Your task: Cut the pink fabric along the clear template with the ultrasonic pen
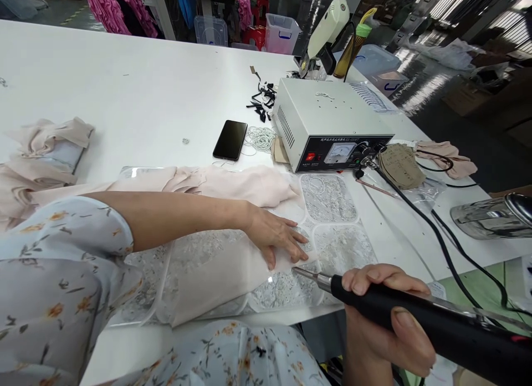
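My left hand [280, 236] lies on a thin beige fabric piece [220, 281], fingers spread and pressing it down. The fabric rests on a clear, marble-patterned plastic mat [330, 197]. In my right hand [386, 319] is a black-handled ultrasonic handpiece [415, 314] with a pointed metal tip. That tip is beside the fabric's lower right edge, just below my left fingertips; whether it touches is hard to tell. A thin metal strip runs along the handle. More beige fabric [245, 184] lies bunched beyond my left forearm.
A grey control box [332, 117] stands at the back right, its black cable [428, 222] running to the handpiece. Nearby are a phone [230, 139], coiled white cord [260, 138], black scraps [262, 101], cardboard pieces [401, 165] and a metal cup [492, 217]. Beige cloth [37, 159] is heaped left.
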Motion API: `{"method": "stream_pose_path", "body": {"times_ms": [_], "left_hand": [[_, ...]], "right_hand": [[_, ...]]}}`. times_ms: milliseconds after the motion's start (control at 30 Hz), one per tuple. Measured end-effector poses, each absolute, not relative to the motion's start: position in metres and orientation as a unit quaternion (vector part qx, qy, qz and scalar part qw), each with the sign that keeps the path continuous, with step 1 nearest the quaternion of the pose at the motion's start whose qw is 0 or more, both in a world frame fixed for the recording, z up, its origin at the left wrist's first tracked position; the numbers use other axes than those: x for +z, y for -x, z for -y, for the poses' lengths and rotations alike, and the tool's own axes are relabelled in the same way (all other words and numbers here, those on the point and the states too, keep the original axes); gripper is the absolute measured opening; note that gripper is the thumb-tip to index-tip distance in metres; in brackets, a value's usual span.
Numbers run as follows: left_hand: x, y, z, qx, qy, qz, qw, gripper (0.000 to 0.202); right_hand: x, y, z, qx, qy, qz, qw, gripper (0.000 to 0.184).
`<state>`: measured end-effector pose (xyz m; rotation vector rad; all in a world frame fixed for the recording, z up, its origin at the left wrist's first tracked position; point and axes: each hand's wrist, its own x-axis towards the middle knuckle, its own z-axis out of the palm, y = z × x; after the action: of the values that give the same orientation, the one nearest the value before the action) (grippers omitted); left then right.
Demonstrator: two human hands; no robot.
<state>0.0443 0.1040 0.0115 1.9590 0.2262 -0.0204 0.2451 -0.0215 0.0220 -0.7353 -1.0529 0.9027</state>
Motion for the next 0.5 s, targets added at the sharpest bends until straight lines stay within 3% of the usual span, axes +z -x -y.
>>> {"method": "stream_pose_path", "body": {"times_ms": [500], "left_hand": [[0.0053,-0.0433,-0.1053,-0.037,-0.87,-0.042,0.49,0.019]], "right_hand": [[0.0195,-0.24,0.0219,0.398,0.325,0.495,0.701,0.013]]}}
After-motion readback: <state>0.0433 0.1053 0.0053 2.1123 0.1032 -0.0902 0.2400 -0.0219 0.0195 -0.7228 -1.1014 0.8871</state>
